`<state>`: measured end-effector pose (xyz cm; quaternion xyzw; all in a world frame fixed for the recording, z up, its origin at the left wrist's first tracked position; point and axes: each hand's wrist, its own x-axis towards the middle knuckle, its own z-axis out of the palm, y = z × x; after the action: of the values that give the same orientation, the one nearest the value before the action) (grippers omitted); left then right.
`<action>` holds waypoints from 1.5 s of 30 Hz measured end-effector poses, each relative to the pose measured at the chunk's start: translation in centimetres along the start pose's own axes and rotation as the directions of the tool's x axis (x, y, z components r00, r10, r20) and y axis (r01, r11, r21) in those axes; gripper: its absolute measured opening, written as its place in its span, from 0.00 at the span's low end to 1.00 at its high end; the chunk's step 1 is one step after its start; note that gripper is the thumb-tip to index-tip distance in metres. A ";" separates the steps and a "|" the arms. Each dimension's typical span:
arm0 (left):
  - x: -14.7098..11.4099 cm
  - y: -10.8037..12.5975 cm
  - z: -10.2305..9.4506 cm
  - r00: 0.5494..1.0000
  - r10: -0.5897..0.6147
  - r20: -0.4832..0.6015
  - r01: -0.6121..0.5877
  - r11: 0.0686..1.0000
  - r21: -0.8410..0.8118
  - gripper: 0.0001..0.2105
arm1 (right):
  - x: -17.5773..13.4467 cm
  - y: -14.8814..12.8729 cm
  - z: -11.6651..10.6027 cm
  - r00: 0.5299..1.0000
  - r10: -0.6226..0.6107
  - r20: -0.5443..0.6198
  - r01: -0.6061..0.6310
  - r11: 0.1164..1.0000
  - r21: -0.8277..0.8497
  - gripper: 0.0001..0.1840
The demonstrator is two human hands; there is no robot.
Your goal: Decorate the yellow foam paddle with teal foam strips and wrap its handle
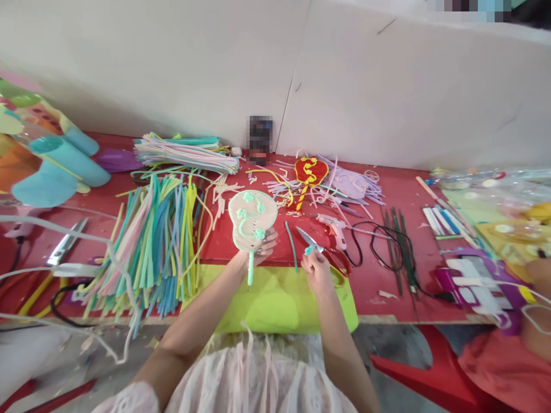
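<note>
My left hand (267, 244) is closed around the lower right edge of a pale pink hand fan (255, 213) made of pipe cleaners, its fingers partly hidden behind it. Mint flowers and a curved mint line decorate the fan, and its mint handle points down. In my right hand (319, 271), a small teal pipe-cleaner flower (309, 250) is pinched between thumb and fingers. Just beyond that hand lie scissors (306, 237) with red handles. A loose teal pipe cleaner (292, 246) rests between my hands.
A glue gun (333, 227) with a black cord lies right of centre, near a red and yellow fan (310, 172). Bundles of coloured pipe cleaners (159, 241) cover the left. A yellow-green mat (267, 304) overhangs the front edge. Another person's sleeve (495, 361) is at right.
</note>
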<state>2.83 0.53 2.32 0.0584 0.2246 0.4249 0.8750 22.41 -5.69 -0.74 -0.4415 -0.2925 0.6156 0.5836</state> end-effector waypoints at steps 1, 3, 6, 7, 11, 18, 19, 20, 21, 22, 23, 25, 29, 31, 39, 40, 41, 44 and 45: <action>0.0 0.3 -0.1 0.999 -0.008 0.033 0.008 1.000 -0.001 0.09 | 0.0 -0.1 -0.1 1.000 -0.004 -0.007 0.004 1.000 0.000 0.23; 0.1 0.8 -0.4 0.999 0.011 0.052 -0.011 1.000 0.012 0.08 | 0.1 -0.3 -0.2 1.000 -0.007 -0.018 0.006 1.000 -0.003 0.24; 0.0 1.1 -0.7 0.980 0.151 -0.130 -0.140 0.986 0.093 0.06 | 0.1 -0.3 -0.2 1.000 -0.008 -0.029 0.008 1.000 -0.010 0.23; 0.0 1.1 -0.8 0.956 0.197 -0.216 -0.169 0.975 0.143 0.05 | 0.1 -0.2 -0.2 0.999 -0.009 -0.032 0.009 1.000 -0.012 0.23; -0.2 0.7 -0.8 0.858 0.396 -0.328 -0.305 0.905 0.295 0.09 | 0.1 0.1 0.0 0.999 -0.008 -0.034 0.008 1.000 0.004 0.23; -0.2 0.0 -1.5 0.829 0.509 -0.232 -0.407 0.834 0.374 0.10 | 0.3 0.3 1.8 1.000 0.007 -0.015 -0.008 0.998 -0.056 0.23; -0.2 0.0 -1.7 0.832 0.507 -0.223 -0.410 0.835 0.367 0.11 | 0.4 0.3 2.1 1.000 0.007 -0.011 -0.008 0.998 -0.067 0.23; -0.2 -0.1 -1.8 0.838 0.504 -0.211 -0.414 0.837 0.357 0.12 | 0.4 0.4 2.4 1.000 0.007 -0.007 -0.008 0.997 -0.077 0.22; -0.2 -0.1 -1.9 0.844 0.498 -0.199 -0.414 0.842 0.347 0.14 | 0.5 0.5 2.6 1.000 0.009 -0.001 -0.009 0.996 -0.084 0.21; -0.1 -0.1 -2.0 0.853 0.487 -0.188 -0.411 0.848 0.336 0.15 | 0.6 0.6 2.8 1.000 0.013 0.007 -0.012 0.996 -0.087 0.20; -0.1 0.0 -2.2 0.860 0.478 -0.179 -0.407 0.854 0.324 0.16 | 0.6 0.6 3.0 1.000 0.018 0.015 -0.017 0.996 -0.090 0.20; 0.0 0.1 -2.3 0.872 0.462 -0.163 -0.402 0.865 0.300 0.16 | 0.6 0.8 3.1 0.999 0.023 0.026 -0.021 0.995 -0.098 0.19; 0.5 0.3 -2.7 0.891 0.421 -0.170 -0.374 0.892 0.253 0.16 | 0.6 1.0 2.8 1.000 0.024 0.008 -0.023 0.992 -0.125 0.19; 0.7 0.4 -2.9 0.898 0.395 -0.193 -0.352 0.909 0.223 0.18 | 0.5 1.1 2.5 1.000 0.027 -0.005 -0.027 0.992 -0.126 0.19; 0.8 0.4 -3.3 0.894 0.383 -0.233 -0.353 0.922 0.161 0.24 | 0.5 1.6 2.0 0.999 0.030 -0.019 -0.032 0.994 -0.108 0.18; 0.7 0.4 -3.2 0.896 0.381 -0.229 -0.351 0.923 0.160 0.24 | 0.5 1.6 2.0 0.999 0.028 -0.017 -0.030 0.994 -0.105 0.18; 0.7 0.4 -3.2 0.898 0.379 -0.226 -0.350 0.923 0.159 0.25 | 0.5 1.6 1.9 0.999 0.028 -0.016 -0.029 0.994 -0.101 0.18; 0.6 0.4 -3.0 0.901 0.377 -0.215 -0.348 0.924 0.161 0.25 | 0.6 1.7 2.0 0.999 0.031 -0.015 -0.032 0.996 -0.088 0.18; 0.5 0.4 -2.9 0.902 0.377 -0.210 -0.348 0.923 0.163 0.25 | 0.6 1.7 2.0 0.999 0.034 -0.015 -0.035 0.996 -0.084 0.18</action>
<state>1.53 0.93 -0.33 0.1009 0.3383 0.5697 0.7422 19.91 -5.03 -1.46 -0.4751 -0.3065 0.6097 0.5556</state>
